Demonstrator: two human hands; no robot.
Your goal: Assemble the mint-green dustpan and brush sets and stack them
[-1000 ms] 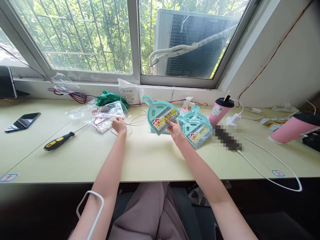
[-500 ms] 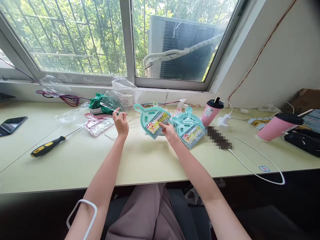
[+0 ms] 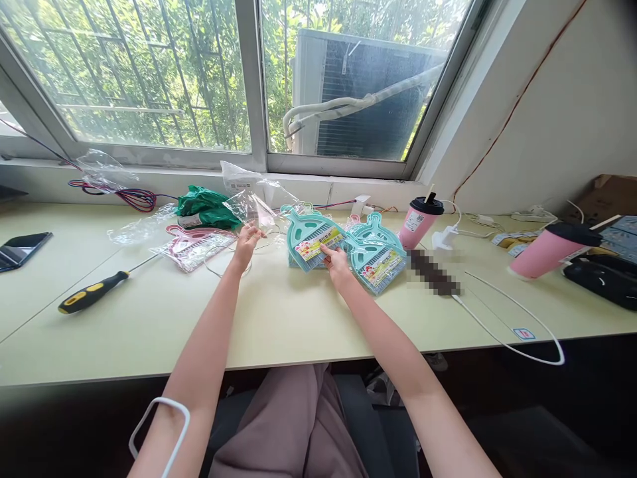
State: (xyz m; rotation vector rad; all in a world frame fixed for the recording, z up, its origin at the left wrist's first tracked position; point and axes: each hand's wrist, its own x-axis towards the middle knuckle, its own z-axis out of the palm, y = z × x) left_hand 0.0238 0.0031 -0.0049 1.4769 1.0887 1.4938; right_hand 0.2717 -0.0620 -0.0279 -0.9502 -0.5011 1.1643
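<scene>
1. I see two hands, well apart, reaching over the table (image 3: 298, 328).
2. My right hand (image 3: 339, 267) is clamped on a green dustpan (image 3: 300, 230), thumb across its yellow label (image 3: 318, 243).
3. That dustpan is tilted, handle up and to the left, bristles toward me; another green piece shows under its lower edge, but I cannot tell whether the two touch.
4. Just to its right, more green dustpans (image 3: 373, 232) lie overlapping in clear wrap, with a similar label on top.
5. My left hand (image 3: 243, 249) has its fingertips drawn together at the lower edge of a clear bag (image 3: 252, 204), which they appear to pinch.
6. The bag spreads up and to both sides of those fingers, in front of a white packet at the sill.
7. Left of that hand I have a pink set (image 3: 196, 250) in clear wrap, with a green bag (image 3: 204, 207) behind it.
8. The screwdriver (image 3: 94, 292) points its tip at the pink set; the phone (image 3: 24, 251) lies farther left.
9. On my right, a pink cup (image 3: 418, 224) stands near the wrapped dustpans.
</scene>
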